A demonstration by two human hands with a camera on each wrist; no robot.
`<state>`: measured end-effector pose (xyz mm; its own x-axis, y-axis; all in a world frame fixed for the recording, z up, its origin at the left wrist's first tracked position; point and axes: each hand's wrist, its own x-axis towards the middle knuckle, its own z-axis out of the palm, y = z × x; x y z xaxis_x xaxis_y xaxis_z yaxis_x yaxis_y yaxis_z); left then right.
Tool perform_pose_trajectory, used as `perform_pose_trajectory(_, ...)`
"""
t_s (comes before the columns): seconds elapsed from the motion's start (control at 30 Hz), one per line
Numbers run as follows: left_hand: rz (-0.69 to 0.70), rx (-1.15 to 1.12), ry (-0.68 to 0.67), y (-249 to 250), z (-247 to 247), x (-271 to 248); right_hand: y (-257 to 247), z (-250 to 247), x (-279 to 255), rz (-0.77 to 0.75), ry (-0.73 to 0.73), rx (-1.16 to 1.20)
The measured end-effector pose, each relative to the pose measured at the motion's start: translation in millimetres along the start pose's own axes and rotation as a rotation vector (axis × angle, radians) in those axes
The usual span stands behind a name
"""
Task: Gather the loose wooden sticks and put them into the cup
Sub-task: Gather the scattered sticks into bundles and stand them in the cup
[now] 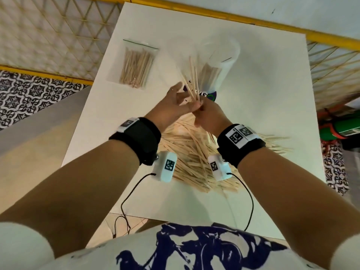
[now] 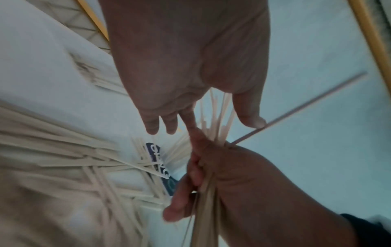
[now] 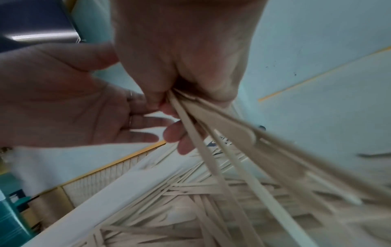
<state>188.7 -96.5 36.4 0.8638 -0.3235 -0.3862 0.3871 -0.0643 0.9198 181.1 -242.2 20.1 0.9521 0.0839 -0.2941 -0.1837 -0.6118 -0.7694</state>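
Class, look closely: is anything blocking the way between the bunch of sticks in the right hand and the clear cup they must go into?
Nothing visible does. The right hand grips the bunch of sticks just before the clear cup; the left hand is beside, fingers spread.

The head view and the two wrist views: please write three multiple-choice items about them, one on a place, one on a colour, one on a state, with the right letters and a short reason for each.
1. Where does the clear zip bag of wooden sticks lie?
A. at the table's far left
B. inside the cup
C. on the floor

2. What colour is the table top?
A. black
B. white
C. red

3. How does the right hand stand?
A. flat on the table
B. hanging idle and open
C. gripping a bundle of thin wooden sticks

Key:
1 A: the clear zip bag of wooden sticks lies left of the clear plastic cup.
2 B: the table top is white.
3 C: the right hand grips the bundle of thin wooden sticks; the left hand is spread beside it.
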Motion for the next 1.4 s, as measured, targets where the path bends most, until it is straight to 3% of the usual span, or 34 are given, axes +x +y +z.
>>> perform_pose_trajectory(0.13, 0.124, -0.032, -0.106, 19.3, 3.6, -2.8, -9.6, -0.5, 2.6, 0.093, -0.105, 0.141)
perform_pose_trajectory(0.27, 0.129, -0.097, -0.409, 15.3, -7.7, -7.5, -15.7, -6.5, 0.5, 0.055, -0.150, 0.208)
perform_pose_trajectory(0.33, 0.117, -0.020, -0.313, 12.9, -8.0, -7.0, -19.5, -8.4, -3.0, 0.049, -0.168, 0.234)
perform_pose_trajectory(0.43, 0.172, -0.002, 0.070, 13.0, 2.8, -2.9, -24.4, -6.5, -3.5, 0.029, -0.187, 0.148)
perform_pose_trajectory(0.5, 0.199, 0.001, 0.175, 15.5, 6.4, -2.7, -29.3, -4.9, -4.7, -0.010, -0.198, 0.106)
perform_pose_trajectory(0.57, 0.211, 0.001, 0.079, 20.3, 6.8, -3.5, -31.6, -4.1, -3.3, 0.006, -0.177, 0.150)
perform_pose_trajectory(0.67, 0.116, -0.135, -0.145, 18.0, -0.9, -3.6, -32.7, -5.0, -0.2, 0.101, -0.195, 0.248)
perform_pose_trajectory(0.73, 0.090, -0.092, -0.205, 14.7, -2.8, -4.1, -32.5, -6.0, 0.0, 0.118, -0.215, 0.211)
perform_pose_trajectory(0.77, 0.097, -0.031, -0.167, 12.7, -1.4, -3.6, -32.7, -6.2, -0.6, 0.099, -0.215, 0.163)
perform_pose_trajectory(0.9, 0.146, -0.012, 0.196, 16.8, 3.6, -4.6, -39.1, -3.9, -2.3, -0.017, -0.196, 0.115)
perform_pose_trajectory(1.07, 0.186, -0.028, 0.100, 32.1, 4.7, -13.4, -47.7, -14.5, 0.3, -0.067, -0.139, 0.288)
perform_pose_trajectory(1.13, 0.058, -0.194, 0.076, 29.7, 3.7, -14.1, -56.1, -27.3, 5.5, -0.101, -0.029, 0.308)
perform_pose_trajectory(1.27, -0.357, -0.571, 0.133, 5.7, -1.5, -7.8, -92.4, -64.6, 10.6, -0.226, 0.280, 0.648)
perform_pose_trajectory(1.33, -0.490, -0.695, 0.123, -2.6, 5.3, -4.7, -105.5, -73.0, 9.8, -0.287, 0.285, 0.779)
perform_pose_trajectory(1.4, -0.526, -0.826, 0.151, -2.0, 12.9, -0.6, -105.8, -66.4, 7.1, -0.279, 0.225, 0.804)
